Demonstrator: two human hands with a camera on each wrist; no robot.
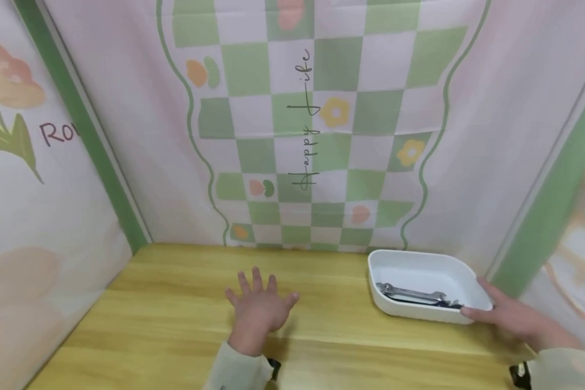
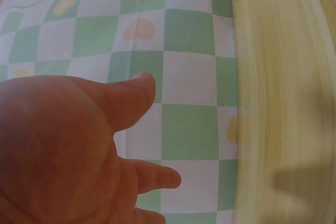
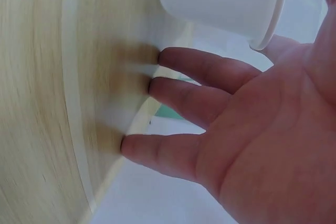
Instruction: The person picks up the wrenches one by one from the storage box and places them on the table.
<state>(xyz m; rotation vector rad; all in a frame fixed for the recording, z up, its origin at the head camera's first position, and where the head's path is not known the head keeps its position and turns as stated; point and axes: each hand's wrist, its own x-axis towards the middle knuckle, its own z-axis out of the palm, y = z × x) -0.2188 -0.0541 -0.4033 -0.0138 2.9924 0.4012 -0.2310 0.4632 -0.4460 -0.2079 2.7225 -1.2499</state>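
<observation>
the left hand [image 1: 260, 311], fingers spread, hangs free above the pale yellow wood-grain tabletop [image 1: 331, 336]; at right sits a smooth white rounded-rectangular plastic tray [image 1: 419, 266], its near right corner touched by the right hand [image 1: 512, 315], splayed rather than curled. a steady touch with the tray level should stop its load sliding. counted: two hands, one tabletop, one tray, one clear silver metal double-ended wrench [image 1: 414, 293], and darker pieces [image 1: 443, 304] beneath, perhaps tools, too overlapped to number.
</observation>
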